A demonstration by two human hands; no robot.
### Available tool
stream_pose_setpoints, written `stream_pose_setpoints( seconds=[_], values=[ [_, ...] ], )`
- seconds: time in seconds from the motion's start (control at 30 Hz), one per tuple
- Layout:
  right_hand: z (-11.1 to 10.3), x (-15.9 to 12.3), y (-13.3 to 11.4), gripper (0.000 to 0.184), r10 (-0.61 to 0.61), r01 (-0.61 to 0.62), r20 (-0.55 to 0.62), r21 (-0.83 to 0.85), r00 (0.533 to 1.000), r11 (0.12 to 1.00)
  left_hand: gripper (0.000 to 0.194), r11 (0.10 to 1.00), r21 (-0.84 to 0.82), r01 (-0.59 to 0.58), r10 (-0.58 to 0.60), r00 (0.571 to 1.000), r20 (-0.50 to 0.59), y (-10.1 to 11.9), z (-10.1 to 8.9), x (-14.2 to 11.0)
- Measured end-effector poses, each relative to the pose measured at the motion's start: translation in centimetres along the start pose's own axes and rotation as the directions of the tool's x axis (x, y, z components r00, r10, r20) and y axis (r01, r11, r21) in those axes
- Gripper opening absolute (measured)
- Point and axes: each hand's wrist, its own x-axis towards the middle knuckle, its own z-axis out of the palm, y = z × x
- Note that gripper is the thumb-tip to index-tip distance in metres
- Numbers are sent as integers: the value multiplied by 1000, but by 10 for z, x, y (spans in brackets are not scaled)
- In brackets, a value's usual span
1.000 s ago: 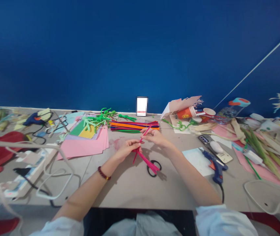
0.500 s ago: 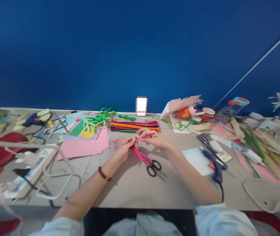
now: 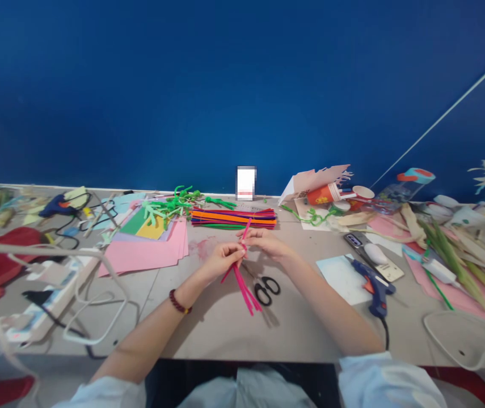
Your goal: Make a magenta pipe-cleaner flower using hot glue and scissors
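Several pink pipe cleaners (image 3: pixel 245 294) hang down from between my hands, their lower ends fanned out toward me. My left hand (image 3: pixel 224 258) pinches them near the top, thumb and fingers closed. My right hand (image 3: pixel 263 242) comes in from the other side, its fingertips closed on the same pink strands, one of which sticks up above the fingers. Black-handled scissors (image 3: pixel 266 290) lie on the table just right of the hanging ends, blades partly hidden. Behind my hands rests a bundle of multicoloured pipe cleaners (image 3: pixel 233 217).
Pink paper sheets (image 3: pixel 144 253), green pipe-cleaner pieces (image 3: pixel 169 204) and a white power strip (image 3: pixel 55 300) with cords are at left. To the right lie a blue glue gun (image 3: pixel 372 288), a phone (image 3: pixel 357 242), paper cups (image 3: pixel 323 195) and dried husks (image 3: pixel 450 255).
The pink strands have swung from lying over the scissors to hanging further down toward me. My right hand has dropped slightly, and the upper strand now points up instead of rightward.
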Motion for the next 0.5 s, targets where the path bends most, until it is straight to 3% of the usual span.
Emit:
stream_pose_setpoints(
  seconds=[0.13, 0.27, 0.4, 0.5],
  values=[
    [8, -2, -4, 14, -170, 159, -33, -206, 985, 965, 30, 998, 1, 57, -56, 993, -100, -2, 1, 3],
    [11, -6, -8, 12, -291, 287, 35, -311, 956, 906, 29, 986, -152, 62, -83, 987, -137, -2, -2, 5],
    [2, -8, -10, 14, -281, 302, 117, -248, 953, 921, 30, 954, -299, 20, -65, 988, -142, -2, -4, 5],
    [-5, -6, -8, 18, -218, 228, 77, -160, 973, 960, 30, 938, -347, 4, -53, 990, -131, -2, -5, 5]
  ],
)
